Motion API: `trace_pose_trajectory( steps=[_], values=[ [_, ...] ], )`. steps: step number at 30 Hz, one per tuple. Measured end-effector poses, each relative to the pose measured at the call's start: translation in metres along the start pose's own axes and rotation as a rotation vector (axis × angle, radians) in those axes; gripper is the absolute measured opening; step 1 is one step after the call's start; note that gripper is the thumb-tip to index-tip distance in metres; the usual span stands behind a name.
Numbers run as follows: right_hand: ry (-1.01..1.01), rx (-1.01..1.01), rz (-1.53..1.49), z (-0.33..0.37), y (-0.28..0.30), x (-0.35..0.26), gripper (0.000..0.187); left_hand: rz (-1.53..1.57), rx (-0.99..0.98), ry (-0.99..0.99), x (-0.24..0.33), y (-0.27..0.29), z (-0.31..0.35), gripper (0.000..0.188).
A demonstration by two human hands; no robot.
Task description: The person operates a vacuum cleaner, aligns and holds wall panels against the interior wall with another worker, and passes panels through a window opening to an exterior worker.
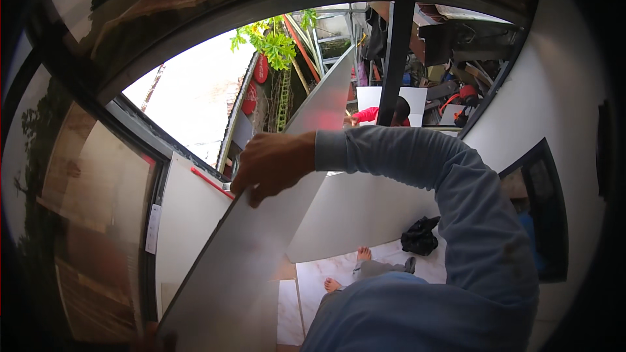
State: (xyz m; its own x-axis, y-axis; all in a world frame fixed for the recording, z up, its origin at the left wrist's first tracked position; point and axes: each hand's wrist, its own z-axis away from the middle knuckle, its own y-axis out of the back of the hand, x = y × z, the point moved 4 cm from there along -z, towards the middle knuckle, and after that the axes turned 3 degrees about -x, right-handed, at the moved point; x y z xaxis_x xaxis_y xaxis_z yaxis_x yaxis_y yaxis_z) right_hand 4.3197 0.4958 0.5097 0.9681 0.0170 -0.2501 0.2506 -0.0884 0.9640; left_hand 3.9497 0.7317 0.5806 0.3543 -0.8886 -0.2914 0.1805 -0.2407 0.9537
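Note:
A large flat panel [261,248], pale and smooth with a thin dark edge, stands tilted across the middle, reaching from the lower left up to the window opening. My right hand [274,164], at the end of a grey-blue sleeve, is closed over its upper left edge, fingers bent down around it. At the bottom left, dark and mostly cut off, my left hand [160,339] grips the panel's lower edge, with fingertips showing on its face.
A dark-framed window [395,58] opens ahead. Outside, a person in red [368,115] is below, near a white board [417,99], ladders and piled clutter. A red bar [212,182] lies by the sill. A black plastic bag [420,236] rests on the marble-look floor [391,253] near my bare feet.

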Motion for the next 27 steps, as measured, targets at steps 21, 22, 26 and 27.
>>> trace_pose_trajectory(
  steps=[21,22,26,27],
  values=[
    [-0.613,0.203,0.281,0.1,-0.024,0.27,0.026,0.327,0.232,-0.248,0.202,-0.059,-0.309,0.027],
    [-0.506,0.427,0.379,0.108,-0.028,0.273,0.028,0.348,0.307,-0.318,0.216,-0.063,-0.325,0.025],
    [-0.429,0.736,0.314,0.127,-0.056,0.214,0.034,0.353,0.402,-0.421,0.275,-0.075,-0.393,0.024],
    [-0.457,0.708,0.201,0.138,-0.072,0.197,0.036,0.326,0.407,-0.427,0.291,-0.072,-0.411,0.025]
  ],
)
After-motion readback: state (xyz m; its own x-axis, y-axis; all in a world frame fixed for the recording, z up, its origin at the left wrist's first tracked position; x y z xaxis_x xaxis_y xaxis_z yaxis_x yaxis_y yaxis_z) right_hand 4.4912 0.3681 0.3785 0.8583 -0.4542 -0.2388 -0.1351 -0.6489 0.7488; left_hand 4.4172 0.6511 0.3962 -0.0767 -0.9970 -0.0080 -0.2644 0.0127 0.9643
